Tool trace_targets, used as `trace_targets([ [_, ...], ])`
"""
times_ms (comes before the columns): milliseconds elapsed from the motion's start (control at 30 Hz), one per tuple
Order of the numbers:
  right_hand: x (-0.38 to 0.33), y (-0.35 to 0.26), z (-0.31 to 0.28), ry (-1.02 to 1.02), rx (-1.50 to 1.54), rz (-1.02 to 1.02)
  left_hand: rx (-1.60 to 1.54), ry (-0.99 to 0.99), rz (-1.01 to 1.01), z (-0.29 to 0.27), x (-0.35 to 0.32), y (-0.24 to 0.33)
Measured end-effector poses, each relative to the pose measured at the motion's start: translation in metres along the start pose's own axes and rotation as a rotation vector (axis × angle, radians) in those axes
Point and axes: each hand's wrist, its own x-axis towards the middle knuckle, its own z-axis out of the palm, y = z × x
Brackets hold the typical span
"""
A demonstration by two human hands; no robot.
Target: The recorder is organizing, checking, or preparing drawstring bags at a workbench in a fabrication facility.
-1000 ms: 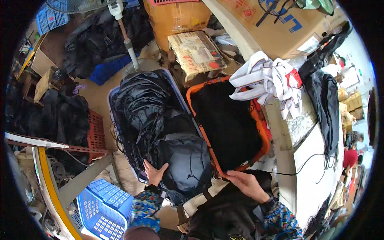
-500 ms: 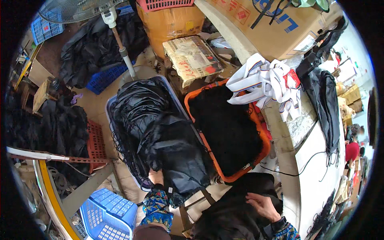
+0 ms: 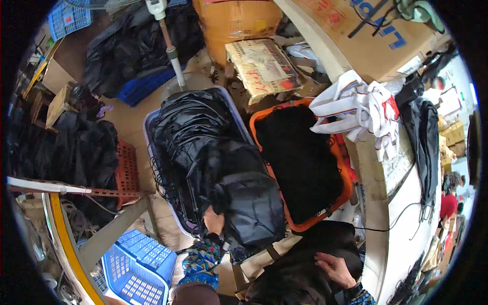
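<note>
My left hand (image 3: pixel 213 221) is closed on the near end of a heap of shiny black nylon fabric (image 3: pixel 203 127), its fingertips hidden in the folds. The heap fills a pale lilac plastic basket (image 3: pixel 240 109) and spills over its near right side. Thin black cords hang along the basket's left side. My right hand (image 3: pixel 335 269) rests on dark black cloth (image 3: pixel 300 269) over my lap, fingers loosely stretched and holding nothing visible. Beyond that cloth stands an orange basket (image 3: pixel 347 190) full of matt black material (image 3: pixel 305 162).
White striped webbing (image 3: pixel 351 107) hangs over the work table's edge at right, beside a long black fabric piece (image 3: pixel 423 142). A blue crate (image 3: pixel 137 264) sits low on the left, near a metal frame (image 3: pixel 114 234). Behind the baskets are a fan pole (image 3: pixel 175 66) and cardboard boxes (image 3: pixel 236 23).
The whole view has shifted. My left hand has moved a little up and to the right, and the fabric beside it bulges more. My right hand stays on the dark cloth.
</note>
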Motion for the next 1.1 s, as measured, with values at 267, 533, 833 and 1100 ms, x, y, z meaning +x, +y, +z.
trace_targets([
  [267, 0.003, -0.011, -0.001, -0.003, -0.086, -0.056, -0.093, 0.256, 0.159, -0.044, 0.010, 0.006],
  [533, -0.007, 0.004, 0.001, 0.055, -0.013, -0.048, 0.114, 0.387, 0.096, -0.092, 0.140, 0.029],
  [833, -0.019, 0.015, -0.001, 0.131, 0.024, 0.002, 0.570, 0.430, -0.514, -0.091, 0.187, 0.041],
  [1100, -0.021, 0.010, 0.004, 0.082, -0.017, -0.035, 0.526, 0.073, 0.730, -0.056, 0.033, 0.068],
])
